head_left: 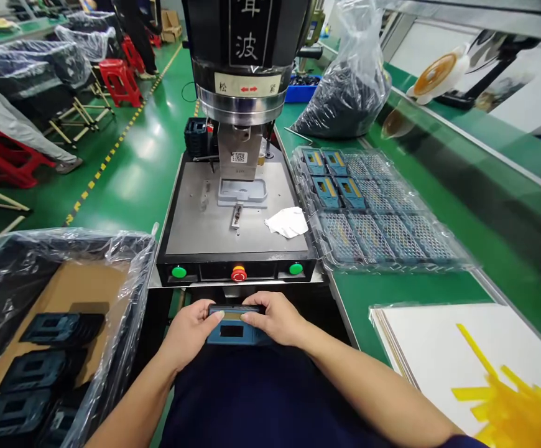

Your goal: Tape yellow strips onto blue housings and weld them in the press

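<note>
Both my hands hold a small blue plastic housing [232,330] with a dark rectangular window, low in front of my lap. My left hand [191,330] grips its left end with the thumb on top. My right hand [275,320] grips its right end, fingers curled over the upper edge. Just ahead stands an ultrasonic welding press [247,56] with a grey base plate [196,224] and a metal fixture nest [242,191] under its horn. On the front panel are two green buttons [178,272] and a red stop button [239,274].
A clear blister tray [382,236] holding a few blue parts lies right of the press. A white cloth [288,222] rests on the plate. A plastic-lined box [65,311] of dark housings sits at my left. White card with yellow tape strips [499,379] lies at right.
</note>
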`<state>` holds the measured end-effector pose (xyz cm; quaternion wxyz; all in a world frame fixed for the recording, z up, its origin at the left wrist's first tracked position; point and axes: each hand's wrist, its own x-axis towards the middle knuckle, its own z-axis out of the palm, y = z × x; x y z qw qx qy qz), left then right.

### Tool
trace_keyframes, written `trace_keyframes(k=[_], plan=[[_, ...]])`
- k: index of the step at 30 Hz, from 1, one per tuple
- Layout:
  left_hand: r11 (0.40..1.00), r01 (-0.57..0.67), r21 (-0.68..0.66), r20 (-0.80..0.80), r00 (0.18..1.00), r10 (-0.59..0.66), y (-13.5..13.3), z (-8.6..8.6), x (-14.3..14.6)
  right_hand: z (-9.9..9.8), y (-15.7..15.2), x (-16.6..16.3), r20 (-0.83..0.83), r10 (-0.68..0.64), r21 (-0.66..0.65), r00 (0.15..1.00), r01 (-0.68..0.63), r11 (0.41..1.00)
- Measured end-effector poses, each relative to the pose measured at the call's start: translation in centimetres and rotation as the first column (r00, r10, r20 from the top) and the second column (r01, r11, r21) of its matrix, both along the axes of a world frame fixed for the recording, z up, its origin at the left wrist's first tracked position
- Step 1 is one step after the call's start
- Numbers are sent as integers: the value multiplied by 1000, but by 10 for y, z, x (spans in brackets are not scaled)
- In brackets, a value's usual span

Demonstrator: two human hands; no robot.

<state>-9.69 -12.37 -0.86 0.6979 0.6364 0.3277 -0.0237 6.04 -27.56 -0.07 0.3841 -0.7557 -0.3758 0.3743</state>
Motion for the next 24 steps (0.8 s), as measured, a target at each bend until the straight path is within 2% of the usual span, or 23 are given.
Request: trace_keyframes(k=[7, 10, 12, 15, 17, 19, 21, 24], plan=[[973, 38, 228, -51, 998, -27, 8, -7, -3, -6, 2, -6, 37, -1, 62, 999, -1, 998], [937, 66, 342, -76, 996, -42, 10, -9, 2, -14, 3, -9, 10, -38, 66, 999, 38, 997], [863, 54, 502, -84, 996, -14, 5, -9, 6, -19, 3, -13, -28, -55, 105, 998, 58, 993], [691, 13, 723, -107, 990, 93, -9, -7, 13, -25, 4, -23, -150, -110, 199, 983, 139, 970], [644, 17, 764, -131, 983, 129, -16, -5, 15, -27, 3, -29, -245, -177, 225, 953, 234, 946], [654, 25, 756, -130, 985, 113, -18, -2, 15, -28, 1, -34, -341, -226, 208, 912, 308, 928], [688, 33, 725, -118, 990, 77, -15, 3, 15, -28, -2, -36, -429, -246, 180, 869, 349, 919], [796, 29, 604, -135, 989, 66, -8, 10, 14, -28, -6, -35, -538, -248, 147, 806, 379, 913]])
